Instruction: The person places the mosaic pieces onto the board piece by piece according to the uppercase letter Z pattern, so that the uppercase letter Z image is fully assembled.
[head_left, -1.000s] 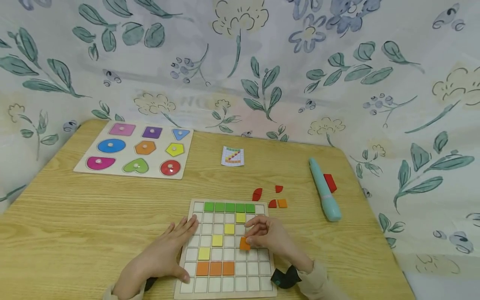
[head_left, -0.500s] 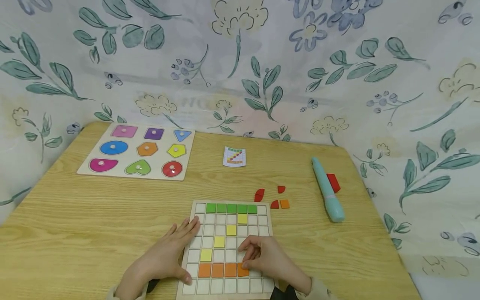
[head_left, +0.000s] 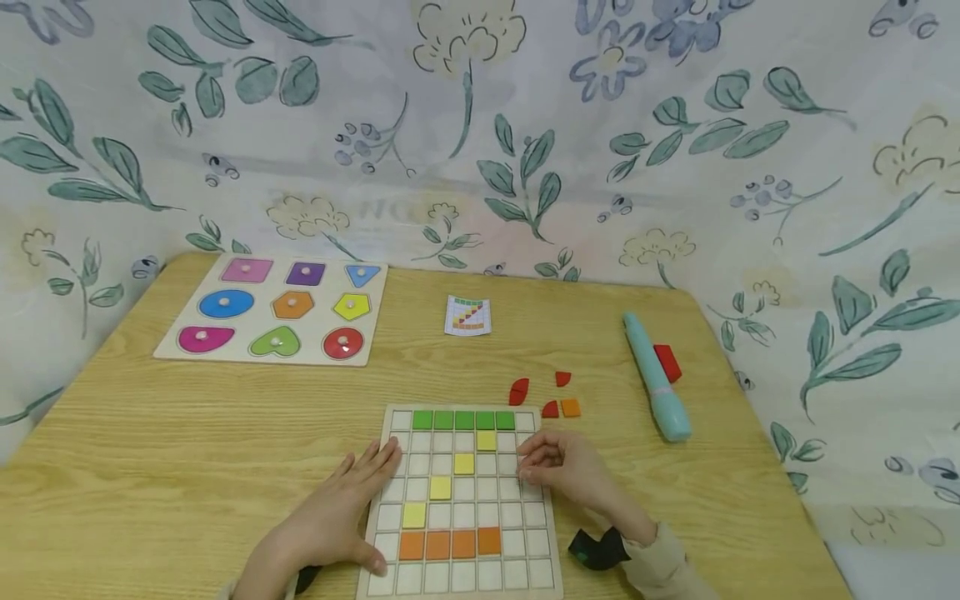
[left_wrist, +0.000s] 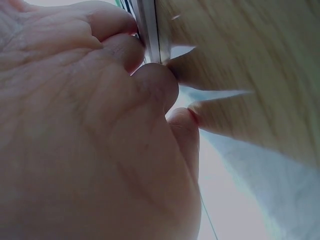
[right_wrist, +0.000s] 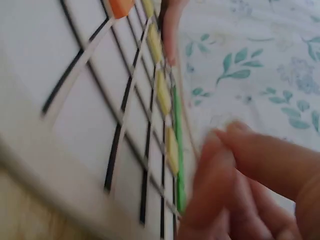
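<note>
A wooden grid board [head_left: 555, 575] lies at the near side of the table. Its top row bears several green square tiles [head_left: 465, 420], yellow tiles [head_left: 440, 487] run in a diagonal, and orange tiles [head_left: 463, 544] form a row below. My left hand [head_left: 330, 521] rests along the board's left edge, fingers stretched, thumb on the lower left corner. In the left wrist view the left fingers [left_wrist: 150, 85] lie against the board's side. My right hand [head_left: 573, 471] hovers over the right edge, fingers loosely bent, nothing visible between them.
Beyond the board lie red pieces [head_left: 519, 392] and a loose orange tile [head_left: 571, 408]. A small pattern card [head_left: 468, 316] is farther back. A shape puzzle [head_left: 262, 307] stands back left; a teal pen-like stick [head_left: 658, 383] lies right, beside a red block [head_left: 667, 362].
My right hand set an orange tile at the right end of the orange row, let go, and moved up and right. The left hand stays at the board's edge.
</note>
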